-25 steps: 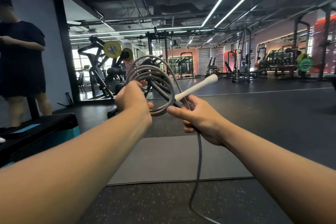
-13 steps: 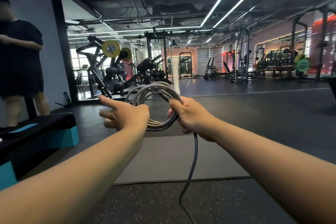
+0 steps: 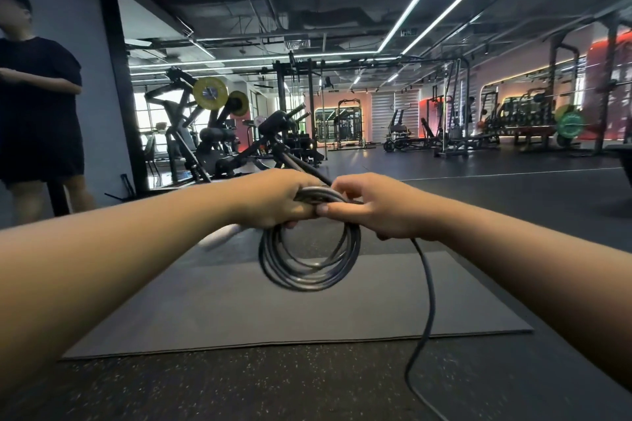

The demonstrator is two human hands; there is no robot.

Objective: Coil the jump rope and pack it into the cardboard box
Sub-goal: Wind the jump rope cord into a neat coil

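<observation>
The grey jump rope [image 3: 309, 275] hangs as a round coil of several loops below my two hands, held out in front of me. My left hand [image 3: 273, 198] is closed around the top of the coil. My right hand [image 3: 376, 205] pinches the same bundle just beside it, fingertips touching the left hand. A white handle [image 3: 222, 237] sticks out blurred below my left hand. A loose tail of rope [image 3: 425, 311] drops from my right hand to the floor. No cardboard box is in view.
A grey exercise mat [image 3: 239, 311] lies on the dark speckled gym floor below my hands. A person in black [image 3: 37, 113] stands at the far left by a wall. Weight machines [image 3: 212, 133] and racks [image 3: 455, 126] fill the background.
The coil has swung from upright above my hands to hanging below them. My left hand, open half a second ago, has closed on the top of the coil beside my right hand.
</observation>
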